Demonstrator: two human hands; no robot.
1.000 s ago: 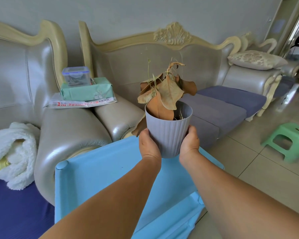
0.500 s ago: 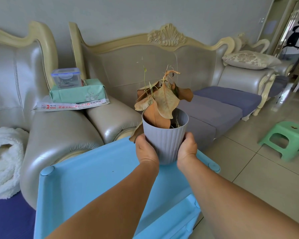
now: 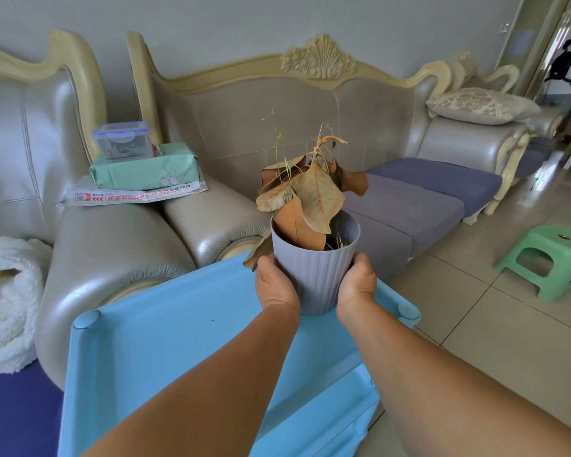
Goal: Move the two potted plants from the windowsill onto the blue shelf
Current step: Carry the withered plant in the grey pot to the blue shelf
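A grey ribbed pot (image 3: 315, 270) with dry brown leaves (image 3: 314, 196) is gripped from both sides. My left hand (image 3: 274, 285) clasps its left wall and my right hand (image 3: 355, 283) its right wall. The pot's base is at the far right part of the light blue shelf top (image 3: 165, 351); I cannot tell whether it touches the surface. A lower blue tier (image 3: 327, 420) shows beneath my right forearm. No second potted plant and no windowsill are in view.
Beige sofas (image 3: 119, 245) stand close behind the shelf, with a green box (image 3: 145, 169), a clear container (image 3: 122, 140) and a paper on the armrests. A white blanket (image 3: 7, 291) lies at left. A green stool (image 3: 551, 258) stands on the tiled floor at right.
The pot has come down in both hands towards the far right of the blue shelf top. My view has shifted closer over the shelf.
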